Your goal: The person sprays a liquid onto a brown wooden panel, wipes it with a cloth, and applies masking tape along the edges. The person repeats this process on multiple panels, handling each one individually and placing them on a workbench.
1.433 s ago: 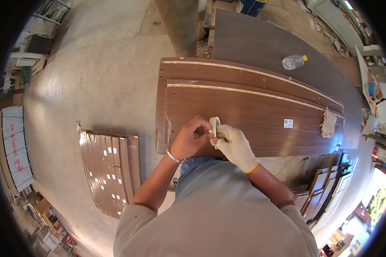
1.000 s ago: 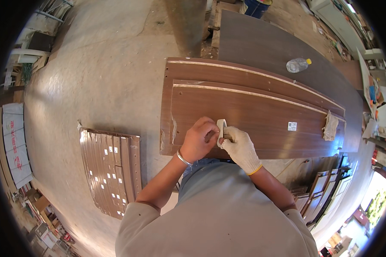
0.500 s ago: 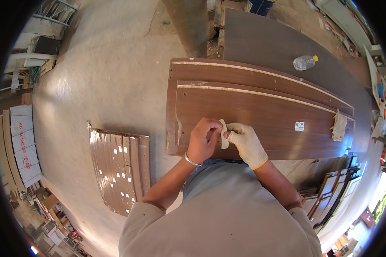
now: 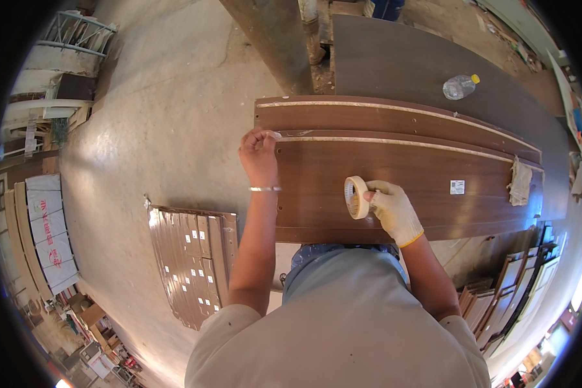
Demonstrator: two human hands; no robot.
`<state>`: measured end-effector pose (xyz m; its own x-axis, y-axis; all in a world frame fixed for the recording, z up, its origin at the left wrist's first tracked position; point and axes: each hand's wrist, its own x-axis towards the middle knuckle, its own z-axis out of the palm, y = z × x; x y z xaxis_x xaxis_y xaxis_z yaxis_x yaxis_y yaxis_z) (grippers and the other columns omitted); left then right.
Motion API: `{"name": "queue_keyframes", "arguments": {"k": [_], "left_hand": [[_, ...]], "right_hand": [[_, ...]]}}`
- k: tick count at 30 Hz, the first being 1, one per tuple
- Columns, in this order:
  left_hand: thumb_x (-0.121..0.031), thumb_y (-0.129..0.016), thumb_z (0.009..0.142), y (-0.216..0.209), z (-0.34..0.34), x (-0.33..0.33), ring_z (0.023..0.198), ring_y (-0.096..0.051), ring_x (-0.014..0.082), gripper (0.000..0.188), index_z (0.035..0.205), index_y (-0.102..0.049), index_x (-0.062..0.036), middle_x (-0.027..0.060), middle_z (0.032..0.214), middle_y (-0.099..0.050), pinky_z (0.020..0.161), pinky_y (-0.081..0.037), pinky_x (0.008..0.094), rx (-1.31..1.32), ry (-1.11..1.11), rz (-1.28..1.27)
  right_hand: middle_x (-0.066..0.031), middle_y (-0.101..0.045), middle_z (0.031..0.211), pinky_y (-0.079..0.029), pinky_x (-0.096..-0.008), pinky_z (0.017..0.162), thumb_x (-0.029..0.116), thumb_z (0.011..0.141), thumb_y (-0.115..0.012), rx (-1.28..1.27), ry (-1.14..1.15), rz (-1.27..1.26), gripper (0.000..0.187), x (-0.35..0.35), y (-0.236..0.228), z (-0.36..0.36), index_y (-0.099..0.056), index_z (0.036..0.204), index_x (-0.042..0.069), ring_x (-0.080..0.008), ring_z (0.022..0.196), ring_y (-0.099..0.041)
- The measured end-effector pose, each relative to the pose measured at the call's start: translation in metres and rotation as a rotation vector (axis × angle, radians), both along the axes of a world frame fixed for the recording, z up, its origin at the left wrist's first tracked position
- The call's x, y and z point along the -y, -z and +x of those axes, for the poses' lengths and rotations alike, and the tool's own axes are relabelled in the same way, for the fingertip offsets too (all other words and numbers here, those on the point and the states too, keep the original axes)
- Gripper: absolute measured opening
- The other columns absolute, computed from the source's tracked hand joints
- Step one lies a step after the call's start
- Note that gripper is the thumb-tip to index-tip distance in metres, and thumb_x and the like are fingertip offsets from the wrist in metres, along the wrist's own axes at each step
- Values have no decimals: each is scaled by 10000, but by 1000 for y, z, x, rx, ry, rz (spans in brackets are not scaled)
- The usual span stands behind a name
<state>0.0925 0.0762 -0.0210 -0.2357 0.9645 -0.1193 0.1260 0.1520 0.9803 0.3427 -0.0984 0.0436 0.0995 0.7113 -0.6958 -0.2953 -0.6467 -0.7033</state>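
View down past a person's shirt to 2 bare forearms over brown panels. R hand, in a knit glove w/ yellow cuff edge, is clamped on a roll of cream tape, thumb at the roll's hole; roll is held tilted above the front part of the upper brown panel. L hand, bare, silver bangle at wrist, is at that panel's far L corner, well apart from R; fingers bunched, can't tell if closed on the pale bit at their tips. White label on panel, R of tape; crumpled rag near its R end. Beyond: clear bottle w/ yellow cap lying on a dark grey board. Wrapped brown strips on floor, L.
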Motion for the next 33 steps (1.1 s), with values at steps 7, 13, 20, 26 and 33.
{"name": "queue_keyframes", "arguments": {"k": [7, 13, 20, 26, 33], "left_hand": [[-67, -808, 854, 61, -9, -29, 1355, -568, 283, 66, 830, -830, -10, 175, 1139, -771, 1139, -436, 422, -156, -93, -62], [-33, -839, 834, 72, 8, -21, 1529, -448, 309, 88, 902, -844, 22, 231, 1305, -739, 1171, -416, 416, -173, -281, -101], [-229, -872, 824, 92, 3, -28, 1418, -564, 249, 162, 838, -860, -68, 109, 965, -824, 1279, -277, 412, -210, -341, -68], [-277, -883, 822, 100, 2, -28, 1381, -605, 244, 194, 858, -867, -87, 117, 998, -828, 1282, -272, 405, -414, -322, -70], [-284, -861, 832, 99, -4, -23, 1393, -592, 257, 178, 884, -873, -114, 158, 1169, -803, 1273, -264, 412, -329, -268, -20]], "right_hand": [[-83, -723, 1071, -507, -260, 809, 199, 1000, -700, -214, 176, 34, 405, 34, 41, 32, -671, 1276, -96, -138, 931, -660], [-105, -735, 1093, -537, -310, 870, 248, 1017, -698, -347, 185, 129, 422, 42, 58, 48, -658, 1286, -75, -166, 965, -689], [-133, -744, 1125, -570, -350, 951, 240, 1024, -690, -541, 162, 172, 395, 42, 75, 63, -663, 1285, -55, -220, 1036, -727], [-145, -743, 1127, -577, -332, 911, 220, 1000, -729, -516, 118, 136, 404, 45, 86, 70, -656, 1283, -58, -227, 1016, -727], [-134, -733, 1131, -569, -325, 906, 218, 986, -740, -558, 49, 94, 430, 43, 91, 76, -646, 1294, -67, -213, 1017, -718]]}}
